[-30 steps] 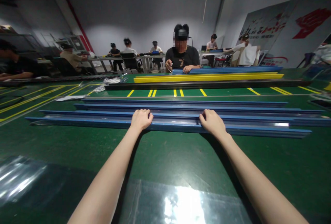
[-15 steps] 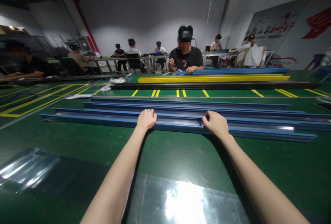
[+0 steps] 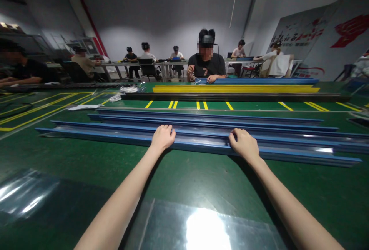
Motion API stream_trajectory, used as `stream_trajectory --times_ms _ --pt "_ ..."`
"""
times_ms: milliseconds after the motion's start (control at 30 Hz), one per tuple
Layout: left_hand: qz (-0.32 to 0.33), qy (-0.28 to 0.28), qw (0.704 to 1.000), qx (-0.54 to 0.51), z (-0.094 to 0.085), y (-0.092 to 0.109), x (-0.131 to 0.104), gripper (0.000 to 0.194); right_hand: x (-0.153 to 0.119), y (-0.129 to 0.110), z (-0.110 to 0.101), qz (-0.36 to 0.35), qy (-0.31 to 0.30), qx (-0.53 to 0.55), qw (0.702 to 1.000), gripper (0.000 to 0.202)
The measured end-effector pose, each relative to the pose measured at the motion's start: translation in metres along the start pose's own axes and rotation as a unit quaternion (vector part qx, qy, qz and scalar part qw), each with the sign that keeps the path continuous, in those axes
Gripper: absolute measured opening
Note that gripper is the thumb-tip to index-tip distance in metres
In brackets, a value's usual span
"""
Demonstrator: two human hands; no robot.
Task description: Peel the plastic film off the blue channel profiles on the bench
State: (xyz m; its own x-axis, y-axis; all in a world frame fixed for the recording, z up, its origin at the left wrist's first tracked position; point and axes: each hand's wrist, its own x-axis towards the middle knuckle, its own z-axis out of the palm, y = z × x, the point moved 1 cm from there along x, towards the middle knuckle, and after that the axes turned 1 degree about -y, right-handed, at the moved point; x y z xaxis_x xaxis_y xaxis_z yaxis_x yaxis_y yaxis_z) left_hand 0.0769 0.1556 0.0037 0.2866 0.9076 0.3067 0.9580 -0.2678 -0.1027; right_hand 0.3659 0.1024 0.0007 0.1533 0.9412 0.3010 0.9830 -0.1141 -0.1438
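Observation:
Several long blue channels lie side by side across the green table [image 3: 201, 177]. My left hand [image 3: 163, 137] is wrapped over the nearest blue channel [image 3: 100, 137], left of its middle. Farther right, my right hand [image 3: 244, 144] grips the same channel, its thumb towards the inside and its fingers curled over the channel. Both hands' fingertips are partly hidden by the channel and the backs of the hands. Just behind it lie other blue channels [image 3: 291, 129].
Beyond are a black bar [image 3: 230, 97], a yellow bar [image 3: 236, 89] and a blue bar [image 3: 268, 81]. A person [image 3: 206, 63] sits across the table. Clear plastic film [image 3: 170, 223] lies nearest me, with more film [image 3: 25, 192] at the left.
The nearest channel and both hands appear slightly lower in the view, and the channel's right end has come a little closer. Both hands keep their hold; the camera view has also shifted slightly.

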Motion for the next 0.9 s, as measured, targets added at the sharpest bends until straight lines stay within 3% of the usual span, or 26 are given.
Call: stream_trajectory --times_ms 133,267,400,567,667,900 --pt "0.024 -0.026 0.999 -0.011 -0.003 -0.004 0.002 0.036 0.001 0.004 0.000 -0.035 -0.008 0.005 0.999 0.030" --pt "0.023 -0.027 0.999 -0.015 -0.012 -0.001 0.013 0.050 0.008 0.001 -0.004 -0.088 -0.045 -0.061 0.993 0.033" --pt "0.065 0.016 0.998 -0.012 -0.017 0.021 0.037 0.035 0.025 -0.008 -0.009 -0.115 -0.034 -0.090 0.989 0.033" --pt "0.116 -0.007 0.992 -0.041 -0.006 0.047 0.076 0.033 0.059 -0.011 -0.004 -0.126 -0.006 -0.053 0.991 0.031" --pt "0.108 -0.043 0.990 -0.076 0.003 0.050 0.097 0.043 0.080 -0.005 0.006 -0.143 -0.021 -0.042 0.989 0.034" --pt "0.167 -0.190 0.955 -0.155 0.024 0.048 0.127 0.072 0.117 0.011 0.031 -0.139 -0.099 0.026 0.985 0.054"
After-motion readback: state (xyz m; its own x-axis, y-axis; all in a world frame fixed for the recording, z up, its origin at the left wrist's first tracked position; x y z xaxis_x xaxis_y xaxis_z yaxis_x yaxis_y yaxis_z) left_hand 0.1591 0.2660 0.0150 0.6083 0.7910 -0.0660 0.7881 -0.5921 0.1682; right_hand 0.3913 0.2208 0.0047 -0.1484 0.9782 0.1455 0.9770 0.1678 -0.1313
